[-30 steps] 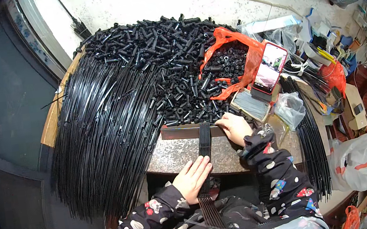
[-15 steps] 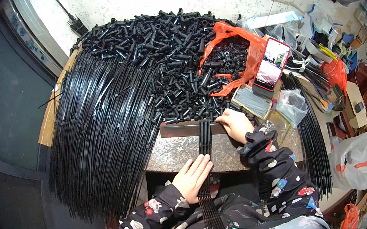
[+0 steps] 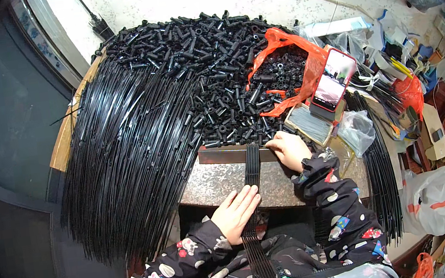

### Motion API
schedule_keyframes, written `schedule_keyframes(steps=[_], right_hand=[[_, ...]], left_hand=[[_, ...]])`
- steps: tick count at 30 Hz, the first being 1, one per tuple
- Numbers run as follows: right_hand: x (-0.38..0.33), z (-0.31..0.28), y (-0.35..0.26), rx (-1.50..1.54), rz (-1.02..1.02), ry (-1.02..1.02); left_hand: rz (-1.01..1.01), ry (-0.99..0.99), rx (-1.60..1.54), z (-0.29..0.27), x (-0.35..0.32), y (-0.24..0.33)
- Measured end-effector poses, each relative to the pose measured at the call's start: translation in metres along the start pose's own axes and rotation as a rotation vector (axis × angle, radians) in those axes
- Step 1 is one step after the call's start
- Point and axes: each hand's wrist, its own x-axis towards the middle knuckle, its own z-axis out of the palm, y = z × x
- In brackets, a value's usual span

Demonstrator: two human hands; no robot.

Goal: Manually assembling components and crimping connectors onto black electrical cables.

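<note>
A flat row of thin black tubes point(image 3: 251, 175) lies across the speckled stone slab point(image 3: 214, 184) and runs down over my lap. My left hand point(image 3: 235, 213) rests flat beside it with the fingers touching its left edge. My right hand point(image 3: 289, 149) sits at the tubes' far end, fingertips against the reddish-brown strip point(image 3: 225, 154) by the pile of short black plastic connectors point(image 3: 208, 71). Whether the right fingers pinch a connector is hidden.
A big fan of long black tubes point(image 3: 124, 156) drapes over the table's left side. An orange bag point(image 3: 289, 69) holds small black rings. A phone point(image 3: 333, 80), clear bags point(image 3: 356, 131) and clutter crowd the right. More black tubes point(image 3: 382, 175) hang at the right edge.
My left hand has slid slightly up along the tube row. The right hand stays at the row's far end. The view has shifted a little.
</note>
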Motion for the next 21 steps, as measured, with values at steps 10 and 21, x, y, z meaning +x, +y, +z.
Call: schedule_keyframes(steps=[10,21], right_hand=[[0.008,-0.001,-0.003,-0.030,-0.086,-0.031],[0.008,-0.013,0.009,-0.322,-0.268,0.162]], left_hand=[[-0.011,-0.002,-0.010,-0.002,-0.001,0.001],[0.005,0.004,-0.030,-0.003,-0.003,-0.002]])
